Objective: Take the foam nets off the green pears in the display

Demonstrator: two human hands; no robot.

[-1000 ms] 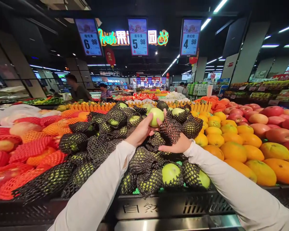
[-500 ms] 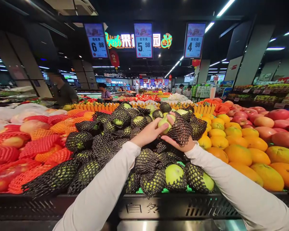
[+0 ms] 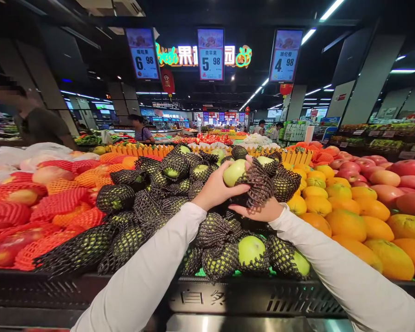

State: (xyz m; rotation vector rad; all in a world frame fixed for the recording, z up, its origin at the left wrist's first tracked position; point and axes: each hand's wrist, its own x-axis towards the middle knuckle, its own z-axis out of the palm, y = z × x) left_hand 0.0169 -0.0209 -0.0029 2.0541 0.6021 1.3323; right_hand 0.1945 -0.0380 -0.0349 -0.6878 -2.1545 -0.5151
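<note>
Round green apple (image 3: 232, 174) moved against black netting (image 3: 261, 182).

Green apple (image 3: 234, 173) partly hidden from me by black net (image 3: 261, 182), right hand (image 3: 261, 210) too, price screen's (image 3: 210, 54) small print unreadable to me, person (image 3: 39, 122) cropped by left edge, head blurred.

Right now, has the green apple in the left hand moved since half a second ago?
Yes. The held apple has shifted slightly toward the picture's left, judged against the half-bare front-row apple.
</note>
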